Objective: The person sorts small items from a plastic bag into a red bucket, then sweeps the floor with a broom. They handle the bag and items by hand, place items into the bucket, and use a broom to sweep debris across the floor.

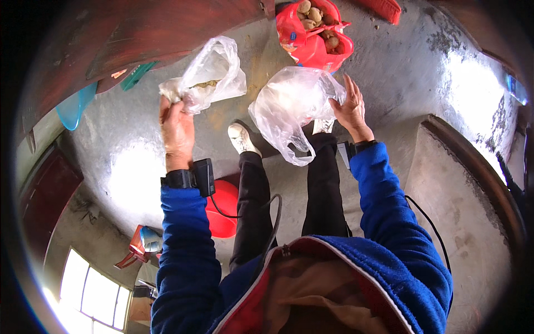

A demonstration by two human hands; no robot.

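My left hand (pixel 177 129) grips the gathered side of a translucent plastic bag (pixel 225 85). Something greenish-brown shows inside the bag's opening; I cannot tell what it is. A second translucent plastic carrier bag (pixel 292 100) looks puffed out, with one handle loop trailing toward me. At its right edge is my right hand (pixel 352 108), fingers apart. The thumb meets or overlaps the film, and I cannot tell whether it touches. This bag partly covers my right shoe (pixel 323 126). Beyond it stands a red bag (pixel 292 35) holding several potatoes (pixel 315 14).
A red plastic basin (pixel 223 213) sits left of my legs. Dark red furniture (pixel 167 29) lines the far left, with a blue plastic item (pixel 77 106) by it. At right is a curved raised ledge (pixel 471 167). A black cable (pixel 275 225) runs by my leg.
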